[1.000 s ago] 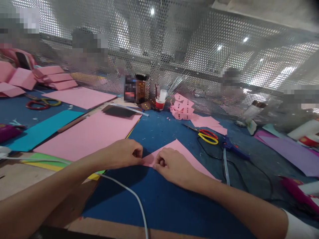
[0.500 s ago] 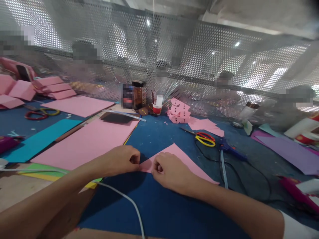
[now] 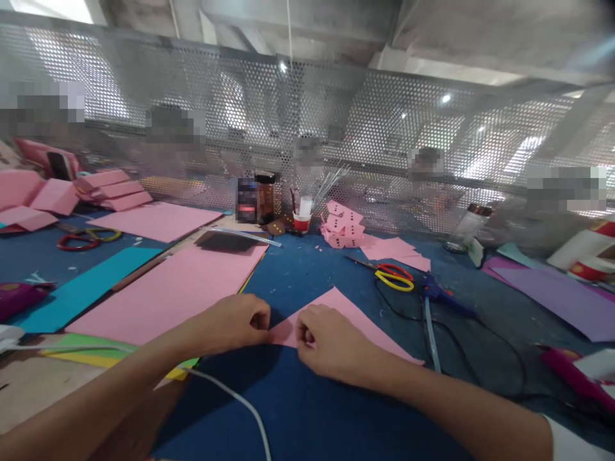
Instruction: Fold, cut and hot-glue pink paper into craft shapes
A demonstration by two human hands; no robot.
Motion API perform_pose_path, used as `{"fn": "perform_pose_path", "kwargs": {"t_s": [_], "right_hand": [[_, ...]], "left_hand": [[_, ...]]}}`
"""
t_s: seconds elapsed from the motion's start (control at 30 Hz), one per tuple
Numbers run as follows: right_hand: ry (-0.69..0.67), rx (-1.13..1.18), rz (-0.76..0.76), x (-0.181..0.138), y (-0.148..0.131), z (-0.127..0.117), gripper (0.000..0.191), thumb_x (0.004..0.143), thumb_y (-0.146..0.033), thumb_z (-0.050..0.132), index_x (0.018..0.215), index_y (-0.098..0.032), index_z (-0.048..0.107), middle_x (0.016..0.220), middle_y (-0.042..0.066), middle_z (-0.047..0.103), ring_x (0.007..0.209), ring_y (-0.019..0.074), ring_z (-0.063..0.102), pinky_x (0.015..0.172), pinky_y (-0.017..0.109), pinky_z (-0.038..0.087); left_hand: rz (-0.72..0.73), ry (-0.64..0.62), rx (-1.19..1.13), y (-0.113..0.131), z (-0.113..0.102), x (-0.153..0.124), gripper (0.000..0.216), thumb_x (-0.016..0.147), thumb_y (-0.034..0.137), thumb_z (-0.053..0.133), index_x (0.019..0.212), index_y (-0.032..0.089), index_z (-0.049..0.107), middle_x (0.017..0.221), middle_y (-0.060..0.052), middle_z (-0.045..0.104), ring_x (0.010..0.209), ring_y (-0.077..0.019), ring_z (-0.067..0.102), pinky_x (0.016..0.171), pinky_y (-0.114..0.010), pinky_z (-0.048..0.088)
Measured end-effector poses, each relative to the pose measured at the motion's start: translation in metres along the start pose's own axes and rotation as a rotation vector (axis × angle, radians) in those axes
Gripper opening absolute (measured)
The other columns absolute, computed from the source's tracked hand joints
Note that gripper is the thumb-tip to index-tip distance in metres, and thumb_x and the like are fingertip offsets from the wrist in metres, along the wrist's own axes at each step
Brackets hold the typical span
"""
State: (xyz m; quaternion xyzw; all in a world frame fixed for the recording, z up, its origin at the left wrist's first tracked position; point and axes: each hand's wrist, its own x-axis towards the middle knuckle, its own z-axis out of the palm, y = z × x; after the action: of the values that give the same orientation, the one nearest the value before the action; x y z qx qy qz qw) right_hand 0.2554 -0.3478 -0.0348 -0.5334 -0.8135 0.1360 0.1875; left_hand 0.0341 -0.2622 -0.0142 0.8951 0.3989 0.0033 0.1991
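"So, from the head camera, where are your hands?"

"Both are on the pink paper piece [image 3: 355, 317] lying on the dark blue tabletop [image 3: 298, 416] straight in front of me. What shows of it is a triangle with its point away from me. My left hand [image 3: 239, 324] is at its left corner; my right hand [image 3: 327, 338] rests across its near edge, just beside the left one."

"Are you pinching it?"

"I can't tell with either hand. The fingers of both are curled in, thumbs close to forefingers, but whether paper sits between them or only underneath is hidden."

"Why place them so near each other?"

"I'd judge that one steadies the narrow corner while the other weighs on the edge, since light paper slides easily."

"And the things around you?"

"Probably set for reach. The scissors with one red and one yellow handle loop [image 3: 394, 277] and the blue plastic glue gun [image 3: 442, 294] lie beyond the paper, on my right. The large pink rectangular sheet [image 3: 192, 282] is flat on my left, and the red-and-white cup [image 3: 302, 222] stands near the perforated metal screen [image 3: 379, 128], perhaps so its thin sticks stay upright."
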Motion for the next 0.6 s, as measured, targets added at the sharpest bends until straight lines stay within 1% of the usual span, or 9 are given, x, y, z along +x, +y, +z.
{"fn": "perform_pose_path", "kwargs": {"t_s": [0.13, 0.4, 0.47, 0.6], "right_hand": [[-0.035, 0.039, -0.025, 0.000, 0.001, -0.006, 0.010, 0.075, -0.013, 0.055, 0.082, -0.020, 0.058, 0.085, 0.001, 0.063, 0.078, 0.0151, 0.052, 0.066, 0.026, 0.033], [-0.113, 0.118, -0.052, 0.001, 0.003, -0.017, 0.017, 0.072, -0.008, 0.055, 0.085, -0.018, 0.060, 0.085, 0.001, 0.063, 0.077, 0.0142, 0.053, 0.066, 0.025, 0.035], [-0.136, 0.138, -0.036, 0.002, 0.004, -0.019, 0.019, 0.073, -0.007, 0.055, 0.087, -0.018, 0.061, 0.086, 0.001, 0.064, 0.076, 0.0136, 0.053, 0.065, 0.025, 0.035], [-0.199, 0.165, 0.044, 0.005, 0.003, -0.018, 0.019, 0.075, -0.008, 0.054, 0.089, -0.018, 0.062, 0.084, 0.001, 0.064, 0.073, 0.0132, 0.054, 0.062, 0.024, 0.034]], "left_hand": [[0.016, -0.007, 0.014, 0.003, -0.002, 0.000, 0.018, 0.078, 0.037, 0.061, 0.069, 0.022, 0.065, 0.074, 0.000, 0.069, 0.070, -0.0176, 0.061, 0.060, -0.027, 0.035], [0.018, -0.057, -0.015, 0.005, -0.007, 0.000, 0.016, 0.078, 0.035, 0.061, 0.073, 0.022, 0.067, 0.076, 0.001, 0.069, 0.070, -0.0160, 0.060, 0.060, -0.026, 0.036], [0.016, -0.069, -0.035, 0.005, -0.008, 0.000, 0.017, 0.079, 0.037, 0.061, 0.074, 0.022, 0.068, 0.075, 0.001, 0.068, 0.068, -0.0154, 0.059, 0.059, -0.025, 0.036], [0.000, -0.077, -0.047, 0.005, -0.010, -0.001, 0.020, 0.080, 0.040, 0.063, 0.074, 0.022, 0.067, 0.074, 0.002, 0.068, 0.067, -0.0153, 0.059, 0.058, -0.025, 0.036]]}}
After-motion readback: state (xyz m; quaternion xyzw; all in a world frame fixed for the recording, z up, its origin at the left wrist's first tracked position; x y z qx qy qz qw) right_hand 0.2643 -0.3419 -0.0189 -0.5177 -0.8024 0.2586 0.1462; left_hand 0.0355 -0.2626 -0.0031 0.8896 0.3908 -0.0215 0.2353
